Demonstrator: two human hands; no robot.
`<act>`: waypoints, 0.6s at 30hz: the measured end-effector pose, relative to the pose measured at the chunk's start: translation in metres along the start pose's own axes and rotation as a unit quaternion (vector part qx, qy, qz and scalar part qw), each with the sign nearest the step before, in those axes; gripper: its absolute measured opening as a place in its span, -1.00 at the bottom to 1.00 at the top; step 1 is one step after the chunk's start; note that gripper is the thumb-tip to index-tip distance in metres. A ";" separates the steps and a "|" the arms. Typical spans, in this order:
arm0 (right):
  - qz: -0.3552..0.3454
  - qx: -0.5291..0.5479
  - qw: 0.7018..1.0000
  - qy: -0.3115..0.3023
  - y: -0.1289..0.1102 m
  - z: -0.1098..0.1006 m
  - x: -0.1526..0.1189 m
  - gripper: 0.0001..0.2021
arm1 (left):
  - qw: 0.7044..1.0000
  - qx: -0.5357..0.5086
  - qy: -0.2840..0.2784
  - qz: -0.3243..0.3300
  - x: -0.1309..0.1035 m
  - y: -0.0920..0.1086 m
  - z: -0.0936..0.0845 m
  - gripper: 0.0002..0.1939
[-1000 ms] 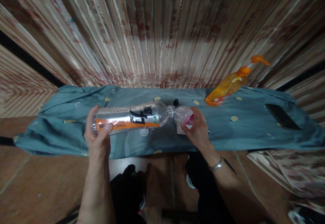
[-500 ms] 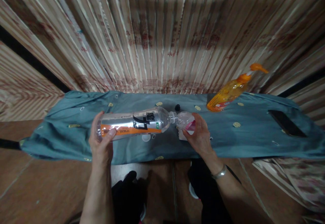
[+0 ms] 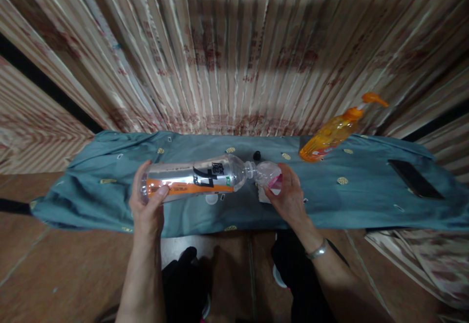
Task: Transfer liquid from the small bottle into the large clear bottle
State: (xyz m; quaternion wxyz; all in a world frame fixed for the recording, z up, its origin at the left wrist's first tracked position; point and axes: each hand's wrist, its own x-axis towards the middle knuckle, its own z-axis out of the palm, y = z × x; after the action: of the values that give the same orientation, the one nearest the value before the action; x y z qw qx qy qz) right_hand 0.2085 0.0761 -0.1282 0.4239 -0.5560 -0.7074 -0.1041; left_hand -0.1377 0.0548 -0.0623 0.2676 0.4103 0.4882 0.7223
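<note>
My left hand (image 3: pixel 148 198) is wrapped round the base end of a large clear bottle (image 3: pixel 198 179) with a silver and orange label, held sideways with its neck to the right. My right hand (image 3: pixel 289 193) grips a small clear plastic container (image 3: pixel 268 172) with a pink patch, its shape partly hidden by my fingers. The bottle's mouth meets or nearly meets the left end of this container. Under my right hand a pale piece (image 3: pixel 263 196) shows on the cloth. A small black object (image 3: pixel 257 156) lies just behind the bottle's neck.
A blue-green cloth (image 3: pixel 220 218) covers the long narrow table. An orange pump bottle (image 3: pixel 330 135) stands at its back right, and a black phone (image 3: pixel 415 179) lies at the right. Behind hangs a striped curtain (image 3: pixel 234 59). Dark-clothed legs are below the front edge.
</note>
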 end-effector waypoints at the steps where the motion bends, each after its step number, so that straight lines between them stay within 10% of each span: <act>1: 0.000 0.001 1.000 0.000 0.000 0.000 0.000 -0.32 | 1.000 0.001 0.000 0.001 0.000 0.000 0.000 -0.18; 18: 0.011 0.004 1.000 -0.006 -0.001 -0.001 -0.001 -0.32 | 1.000 0.001 -0.001 0.002 0.000 -0.001 0.001 -0.18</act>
State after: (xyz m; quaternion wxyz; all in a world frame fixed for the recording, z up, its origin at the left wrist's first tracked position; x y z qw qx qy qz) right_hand 0.2080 0.0745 -0.1275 0.4230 -0.5623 -0.7045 -0.0932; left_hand -0.1364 0.0556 -0.0626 0.2660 0.4120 0.4877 0.7222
